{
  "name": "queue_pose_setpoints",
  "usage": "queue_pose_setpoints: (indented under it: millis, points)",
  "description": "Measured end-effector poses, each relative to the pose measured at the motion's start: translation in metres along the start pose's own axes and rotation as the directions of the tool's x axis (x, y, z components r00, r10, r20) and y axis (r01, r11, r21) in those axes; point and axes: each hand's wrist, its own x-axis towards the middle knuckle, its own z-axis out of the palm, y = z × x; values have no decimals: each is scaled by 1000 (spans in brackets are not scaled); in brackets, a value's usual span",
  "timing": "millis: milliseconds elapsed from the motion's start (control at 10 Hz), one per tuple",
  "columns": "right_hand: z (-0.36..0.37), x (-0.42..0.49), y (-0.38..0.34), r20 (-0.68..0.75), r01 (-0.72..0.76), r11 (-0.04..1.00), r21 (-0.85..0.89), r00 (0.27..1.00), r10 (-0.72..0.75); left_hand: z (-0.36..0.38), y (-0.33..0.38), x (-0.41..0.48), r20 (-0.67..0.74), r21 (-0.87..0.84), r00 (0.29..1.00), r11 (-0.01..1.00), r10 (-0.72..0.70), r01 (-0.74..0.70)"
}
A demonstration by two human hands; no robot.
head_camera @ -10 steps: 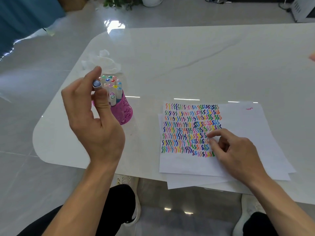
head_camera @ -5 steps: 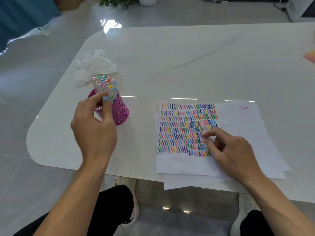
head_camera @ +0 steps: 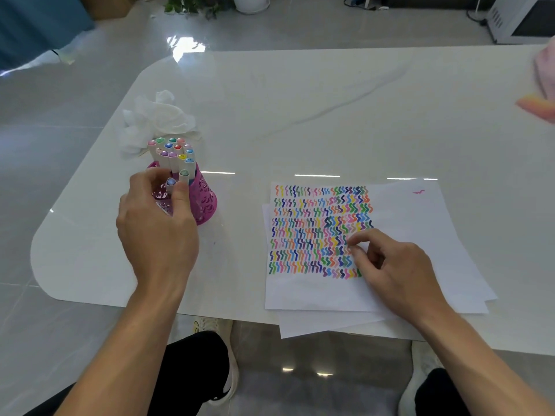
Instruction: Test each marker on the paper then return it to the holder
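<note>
Head view: left hand (head_camera: 156, 223) hides most of marker (head_camera: 170, 182).

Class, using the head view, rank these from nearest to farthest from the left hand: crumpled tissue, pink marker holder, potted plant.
1. pink marker holder, right at the left hand.
2. crumpled tissue, behind the holder.
3. potted plant, far back, beyond the table.

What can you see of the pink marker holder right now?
The holder is a pink openwork cup, plastic by its look. It stands upright on the white table, left of the paper, with a crumpled tissue behind. White markers with coloured caps fill it. The left hand covers its near side, holding a lilac-capped marker at its rim.
</note>
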Motion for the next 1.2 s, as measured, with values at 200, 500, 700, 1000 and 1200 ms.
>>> queue_pose_setpoints:
  millis: [200,500,700,1000,1200]
  points:
    - [0,-1,-2,12,-26,1000,-8,1000,26,4,12,-11,-54,-18,981,982,187,-188]
    - [-1,-5,-4,10,-31,1000,4,999,31,26,31,-51,184,-81,928,946,324,-314]
    - [-2,-12,-5,-16,-30,1000,2,999,30,42,31,-84,504,-125,760,905,411,-406]
    - [5,-36,-8,-69,42,996,-77,996,-48,49,30,-117,599,-17,676,850,430,-526]
    - [11,-54,-11,-128,170,974,-147,974,-189,45,35,-130,585,-79,626,805,516,-589]
